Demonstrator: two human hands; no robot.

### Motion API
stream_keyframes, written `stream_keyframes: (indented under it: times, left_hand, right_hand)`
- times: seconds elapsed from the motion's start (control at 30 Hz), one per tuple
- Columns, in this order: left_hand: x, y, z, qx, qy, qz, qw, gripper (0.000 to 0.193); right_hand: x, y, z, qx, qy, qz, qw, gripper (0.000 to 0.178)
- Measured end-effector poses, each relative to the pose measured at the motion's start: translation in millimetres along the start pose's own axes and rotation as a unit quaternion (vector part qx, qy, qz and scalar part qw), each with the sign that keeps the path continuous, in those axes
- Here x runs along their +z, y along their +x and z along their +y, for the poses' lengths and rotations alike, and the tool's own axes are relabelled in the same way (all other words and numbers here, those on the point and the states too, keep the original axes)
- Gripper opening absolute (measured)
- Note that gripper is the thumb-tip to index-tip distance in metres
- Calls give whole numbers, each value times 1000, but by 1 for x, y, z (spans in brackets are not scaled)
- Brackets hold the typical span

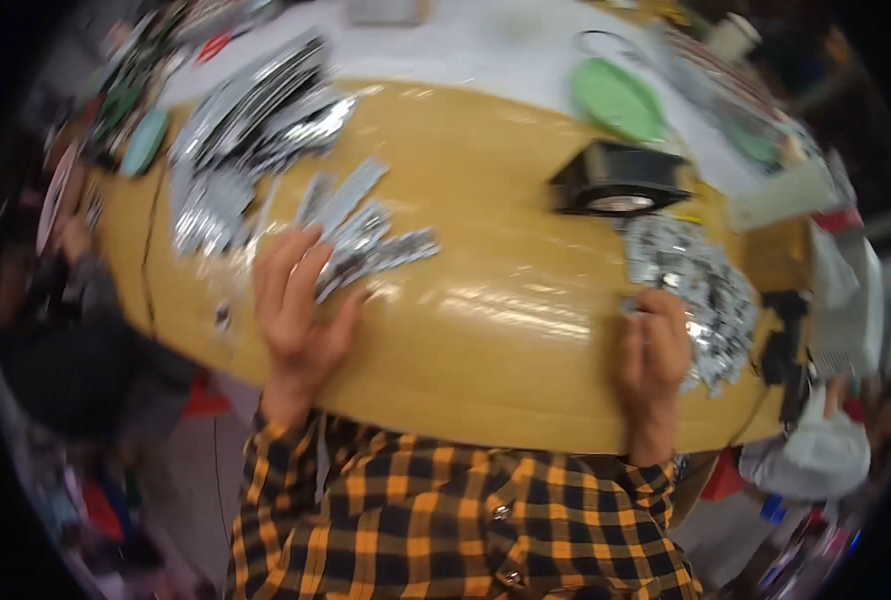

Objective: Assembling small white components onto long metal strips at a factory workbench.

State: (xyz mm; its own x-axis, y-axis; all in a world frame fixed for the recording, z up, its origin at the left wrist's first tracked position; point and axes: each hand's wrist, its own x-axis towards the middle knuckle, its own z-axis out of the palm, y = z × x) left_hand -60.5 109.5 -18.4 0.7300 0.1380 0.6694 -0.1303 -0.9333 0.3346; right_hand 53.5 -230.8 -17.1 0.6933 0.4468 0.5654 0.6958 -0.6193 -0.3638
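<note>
My left hand (299, 305) is over the left part of the table with its fingers spread. Its fingertips are beside several short, shiny silver strips (366, 240) that lie fanned out; whether they touch is blurred. To the right, my right hand (656, 345) is closed, thumb and fingers together at the near left edge of a heap of small silver pieces (721, 320). A tiny greyish bit shows at its fingertips, too blurred to name. Beyond my left hand lies a big stack of long silver strips (256, 110).
A black box-shaped device (621, 175) with a bright round opening stands beyond the heap. Behind it lies a green oval tray (618, 98). A teal oval object (146, 142) is at the left, near another person's hand (74, 238). The brown tabletop (506, 370) curves around me.
</note>
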Motion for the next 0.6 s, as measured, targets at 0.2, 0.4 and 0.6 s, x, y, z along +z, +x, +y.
stream_keyframes:
  times: [0.2,0.4,0.6]
  left_hand:
    - [0,-5,-19,-73,4,62,995,35]
    - [-3,-9,-17,-74,-40,-5,996,34]
    - [-1,2,0,-70,65,-55,994,36]
  right_hand:
    - [12,9,8,-24,12,-24,999,2]
    - [10,1,-1,-2,6,-22,1000,5]
    - [9,1,1,2,7,-12,1000,6]
